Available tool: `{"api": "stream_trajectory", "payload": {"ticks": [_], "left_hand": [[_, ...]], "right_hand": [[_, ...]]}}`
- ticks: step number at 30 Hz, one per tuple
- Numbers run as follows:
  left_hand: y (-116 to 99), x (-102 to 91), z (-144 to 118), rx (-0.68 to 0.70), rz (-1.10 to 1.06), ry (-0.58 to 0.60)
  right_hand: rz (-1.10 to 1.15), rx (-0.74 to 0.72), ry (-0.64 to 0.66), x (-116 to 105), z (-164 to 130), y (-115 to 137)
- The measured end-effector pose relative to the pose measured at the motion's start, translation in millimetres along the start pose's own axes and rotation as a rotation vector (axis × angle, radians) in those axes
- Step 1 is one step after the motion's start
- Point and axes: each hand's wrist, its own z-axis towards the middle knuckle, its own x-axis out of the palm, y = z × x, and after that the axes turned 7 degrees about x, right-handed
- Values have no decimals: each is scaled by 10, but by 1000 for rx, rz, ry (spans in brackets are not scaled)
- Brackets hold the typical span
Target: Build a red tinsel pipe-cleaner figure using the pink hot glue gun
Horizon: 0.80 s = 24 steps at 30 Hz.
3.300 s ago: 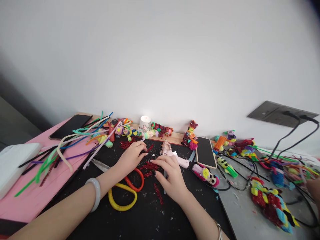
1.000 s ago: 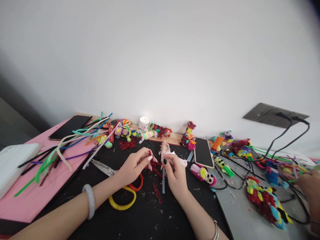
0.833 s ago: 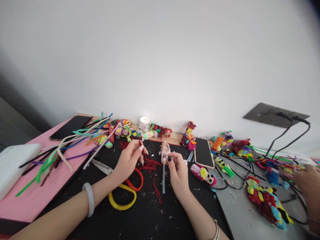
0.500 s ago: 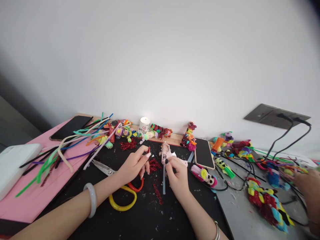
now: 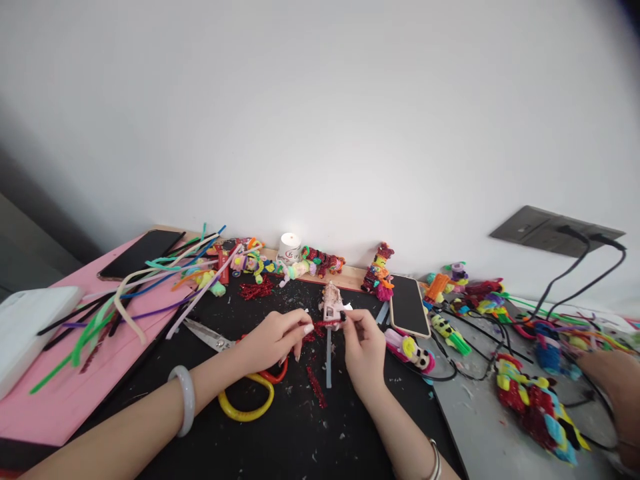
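Observation:
A short red glittery pipe cleaner (image 5: 329, 323) stretches level between my two hands. My left hand (image 5: 280, 339) pinches its left end, and the fingertips of my right hand (image 5: 366, 347) close on its right end. Just behind it lies a pale pink glue gun (image 5: 332, 297), with a translucent glue stick (image 5: 329, 360) pointing towards me. Under my left wrist are scissors (image 5: 245, 399) with yellow and red handles. A loose red glittery strip (image 5: 316, 387) rests on the black mat (image 5: 280, 447), and more red pieces are partly hidden behind my left fingers.
Colourful pipe cleaners (image 5: 125, 300) spread over a pink board (image 5: 45, 400) at left, near a dark phone (image 5: 143, 255). A paper cup (image 5: 289, 248) and fuzzy figures stand along the wall. Another phone (image 5: 409, 305), cables and another person's hand (image 5: 607, 383) are at right.
My right hand has left the glue stick, risen slightly and moved right to the red pipe cleaner. My left hand has come a little lower and to the right, bringing that piece between both hands.

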Motion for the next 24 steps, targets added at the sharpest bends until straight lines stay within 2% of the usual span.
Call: {"api": "stream_trajectory", "payload": {"ticks": [3, 6, 10, 19, 22, 24], "left_hand": [[40, -28, 11, -82, -210, -54], [63, -48, 15, -101, -288, -115], [41, -53, 18, -127, -245, -129], [25, -50, 16, -112, -144, -11], [31, -53, 14, -97, -160, -36], [28, -58, 11, -74, -159, -75]], "right_hand": [[154, 117, -66, -8, 45, -49], [308, 206, -77, 8, 78, -78], [453, 261, -107, 13, 127, -92], [596, 302, -280, -105, 305, -135], [590, 283, -249, -100, 294, -121], [567, 264, -169, -76, 253, -98]]}}
